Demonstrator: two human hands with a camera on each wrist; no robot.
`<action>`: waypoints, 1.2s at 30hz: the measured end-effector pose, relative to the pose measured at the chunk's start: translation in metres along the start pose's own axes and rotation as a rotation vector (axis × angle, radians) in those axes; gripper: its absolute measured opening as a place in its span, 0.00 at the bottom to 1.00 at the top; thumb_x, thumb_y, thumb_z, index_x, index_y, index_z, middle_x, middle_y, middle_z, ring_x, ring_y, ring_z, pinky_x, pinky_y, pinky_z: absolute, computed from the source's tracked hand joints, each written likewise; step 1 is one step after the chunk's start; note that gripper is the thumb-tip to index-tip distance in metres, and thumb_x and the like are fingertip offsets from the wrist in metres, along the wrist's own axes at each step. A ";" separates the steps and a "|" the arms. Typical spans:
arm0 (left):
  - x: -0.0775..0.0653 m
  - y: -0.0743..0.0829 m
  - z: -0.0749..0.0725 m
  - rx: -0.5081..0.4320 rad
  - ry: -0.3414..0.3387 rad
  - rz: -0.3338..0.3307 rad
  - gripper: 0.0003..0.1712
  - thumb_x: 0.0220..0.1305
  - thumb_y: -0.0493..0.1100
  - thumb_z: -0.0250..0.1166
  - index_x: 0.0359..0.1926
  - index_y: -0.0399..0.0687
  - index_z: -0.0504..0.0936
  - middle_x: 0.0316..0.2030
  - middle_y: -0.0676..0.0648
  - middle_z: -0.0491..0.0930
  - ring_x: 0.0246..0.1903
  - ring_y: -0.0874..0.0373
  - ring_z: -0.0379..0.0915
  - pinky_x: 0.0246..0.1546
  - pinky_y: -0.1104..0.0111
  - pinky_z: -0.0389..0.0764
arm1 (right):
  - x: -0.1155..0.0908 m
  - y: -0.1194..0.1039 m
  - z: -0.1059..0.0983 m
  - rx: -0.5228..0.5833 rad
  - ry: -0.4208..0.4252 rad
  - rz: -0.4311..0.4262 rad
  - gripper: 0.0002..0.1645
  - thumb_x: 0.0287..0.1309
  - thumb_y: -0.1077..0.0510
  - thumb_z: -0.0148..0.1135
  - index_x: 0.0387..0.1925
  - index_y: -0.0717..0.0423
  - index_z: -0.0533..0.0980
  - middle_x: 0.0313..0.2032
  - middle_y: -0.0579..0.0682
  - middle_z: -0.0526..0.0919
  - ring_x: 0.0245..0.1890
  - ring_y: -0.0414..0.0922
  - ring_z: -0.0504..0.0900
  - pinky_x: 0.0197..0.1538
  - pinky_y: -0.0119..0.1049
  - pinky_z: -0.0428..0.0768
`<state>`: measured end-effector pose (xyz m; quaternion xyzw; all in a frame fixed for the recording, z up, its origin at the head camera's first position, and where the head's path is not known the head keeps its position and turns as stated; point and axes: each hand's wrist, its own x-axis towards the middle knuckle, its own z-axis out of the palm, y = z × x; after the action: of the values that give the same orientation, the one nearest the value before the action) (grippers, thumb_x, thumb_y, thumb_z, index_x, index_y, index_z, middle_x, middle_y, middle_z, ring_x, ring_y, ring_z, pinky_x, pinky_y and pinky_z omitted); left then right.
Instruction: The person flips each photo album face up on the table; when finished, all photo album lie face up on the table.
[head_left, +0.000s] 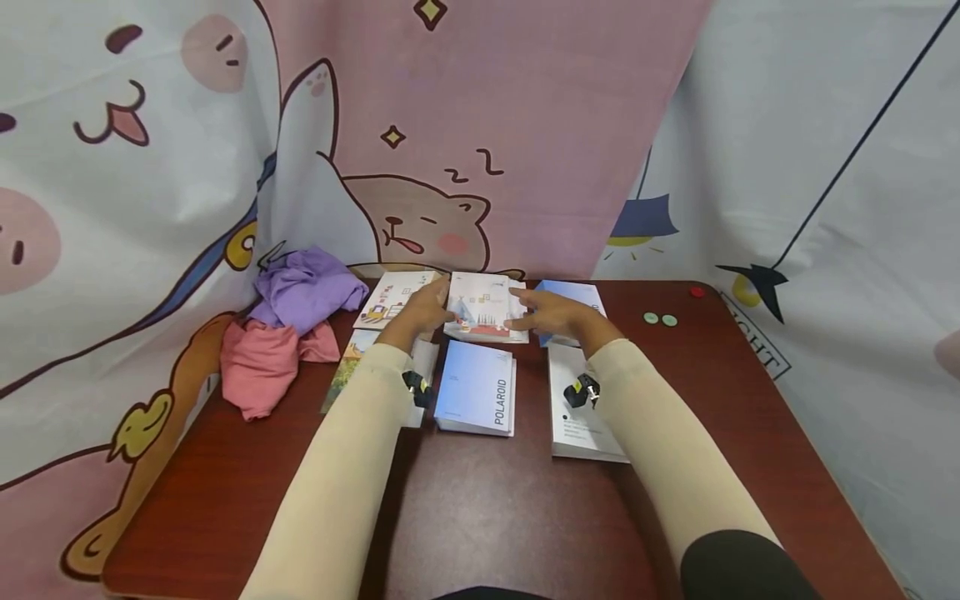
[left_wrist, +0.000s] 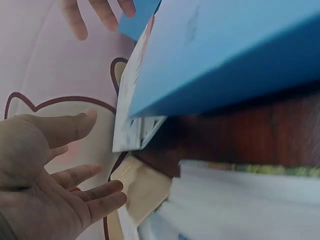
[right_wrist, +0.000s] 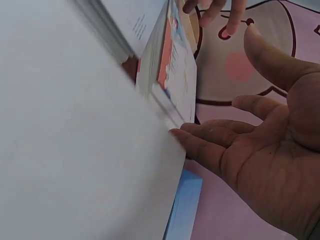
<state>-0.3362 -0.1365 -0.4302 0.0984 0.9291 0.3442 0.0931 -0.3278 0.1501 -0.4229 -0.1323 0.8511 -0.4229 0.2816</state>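
Observation:
My left hand point(head_left: 422, 315) is held over the back row of books, fingers spread, near the left side of a white illustrated book point(head_left: 480, 310). On that book's other side is my right hand point(head_left: 561, 317), its fingers extended toward the right edge. Whether the fingertips touch the cover cannot be told. Both palms face inward, and nothing is gripped in the left hand point(left_wrist: 45, 185) or the right hand point(right_wrist: 265, 145) in the wrist views. A second illustrated book point(head_left: 386, 297) lies beside the left hand. Partly behind the right hand is a blue book point(head_left: 588, 293).
In front lie a blue POLAROID book point(head_left: 474, 387), a white book point(head_left: 577, 421) at right, and a green-and-yellow covered book point(head_left: 348, 367) under the left forearm. Purple cloth point(head_left: 307, 287) and pink cloth point(head_left: 258, 367) are heaped left. Green discs point(head_left: 660, 319) and a red disc point(head_left: 697, 292) sit back right.

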 end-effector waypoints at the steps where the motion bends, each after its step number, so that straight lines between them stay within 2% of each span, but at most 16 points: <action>1: 0.000 0.000 -0.003 0.011 -0.001 -0.007 0.54 0.73 0.40 0.70 0.90 0.49 0.49 0.87 0.38 0.54 0.86 0.37 0.50 0.87 0.46 0.54 | 0.002 -0.001 0.000 -0.008 0.004 -0.002 0.59 0.74 0.47 0.71 0.91 0.42 0.43 0.89 0.60 0.45 0.86 0.64 0.58 0.84 0.60 0.64; 5: -0.001 -0.005 -0.013 0.028 -0.007 -0.043 0.54 0.74 0.42 0.69 0.90 0.49 0.47 0.87 0.36 0.53 0.86 0.35 0.50 0.87 0.46 0.54 | 0.007 -0.010 0.007 -0.018 -0.009 -0.018 0.57 0.75 0.48 0.69 0.90 0.40 0.45 0.90 0.58 0.45 0.86 0.62 0.58 0.84 0.59 0.65; 9: 0.001 -0.020 -0.020 0.042 -0.024 -0.073 0.54 0.72 0.42 0.69 0.89 0.48 0.48 0.86 0.35 0.54 0.85 0.34 0.51 0.87 0.46 0.55 | 0.013 -0.021 0.018 -0.013 -0.031 -0.040 0.55 0.76 0.49 0.67 0.90 0.38 0.46 0.90 0.58 0.45 0.85 0.63 0.61 0.84 0.60 0.65; 11: 0.001 -0.027 -0.025 0.056 -0.032 -0.082 0.53 0.71 0.41 0.69 0.89 0.47 0.51 0.86 0.34 0.56 0.85 0.34 0.52 0.86 0.46 0.56 | 0.017 -0.028 0.023 -0.044 -0.025 -0.052 0.54 0.76 0.47 0.68 0.90 0.38 0.47 0.89 0.58 0.48 0.85 0.62 0.61 0.85 0.60 0.62; 16: -0.003 -0.043 -0.040 0.135 -0.043 -0.078 0.49 0.70 0.42 0.70 0.86 0.41 0.58 0.83 0.28 0.59 0.85 0.32 0.52 0.87 0.47 0.55 | 0.031 -0.044 0.037 -0.077 -0.017 -0.104 0.55 0.74 0.44 0.69 0.90 0.43 0.50 0.88 0.59 0.53 0.88 0.60 0.54 0.88 0.59 0.55; 19: -0.005 -0.054 -0.044 0.166 -0.049 -0.062 0.49 0.68 0.41 0.73 0.84 0.37 0.62 0.82 0.26 0.59 0.85 0.31 0.51 0.87 0.48 0.54 | 0.038 -0.050 0.047 -0.089 -0.021 -0.120 0.55 0.73 0.42 0.69 0.90 0.43 0.50 0.88 0.59 0.54 0.88 0.58 0.56 0.88 0.58 0.56; 23: -0.005 -0.068 -0.046 0.182 -0.058 -0.048 0.49 0.64 0.39 0.76 0.82 0.36 0.65 0.82 0.25 0.58 0.85 0.31 0.51 0.87 0.48 0.54 | 0.045 -0.059 0.061 -0.069 -0.031 -0.112 0.56 0.73 0.42 0.70 0.90 0.41 0.50 0.88 0.59 0.53 0.88 0.57 0.56 0.86 0.57 0.60; 28: -0.006 -0.079 -0.044 0.145 -0.080 -0.076 0.50 0.63 0.38 0.77 0.82 0.38 0.65 0.82 0.28 0.61 0.84 0.33 0.55 0.86 0.49 0.57 | 0.056 -0.069 0.078 -0.036 -0.048 -0.123 0.56 0.74 0.45 0.70 0.90 0.44 0.48 0.88 0.58 0.52 0.88 0.58 0.53 0.85 0.57 0.64; 31: -0.008 -0.083 -0.043 0.127 -0.087 -0.078 0.49 0.65 0.38 0.76 0.83 0.38 0.65 0.81 0.28 0.63 0.83 0.33 0.56 0.86 0.48 0.58 | 0.060 -0.072 0.086 -0.039 -0.041 -0.140 0.54 0.75 0.48 0.69 0.90 0.46 0.49 0.88 0.57 0.54 0.88 0.58 0.54 0.86 0.57 0.61; 36: -0.011 -0.087 -0.042 0.185 -0.100 -0.053 0.46 0.72 0.43 0.73 0.84 0.39 0.63 0.83 0.30 0.60 0.84 0.34 0.53 0.86 0.47 0.56 | 0.065 -0.074 0.093 0.035 -0.052 -0.153 0.54 0.74 0.53 0.70 0.89 0.49 0.50 0.88 0.58 0.53 0.88 0.58 0.55 0.87 0.55 0.60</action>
<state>-0.3466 -0.2303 -0.4549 0.0989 0.9534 0.2489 0.1390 -0.3262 0.0153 -0.4328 -0.2030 0.8234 -0.4543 0.2727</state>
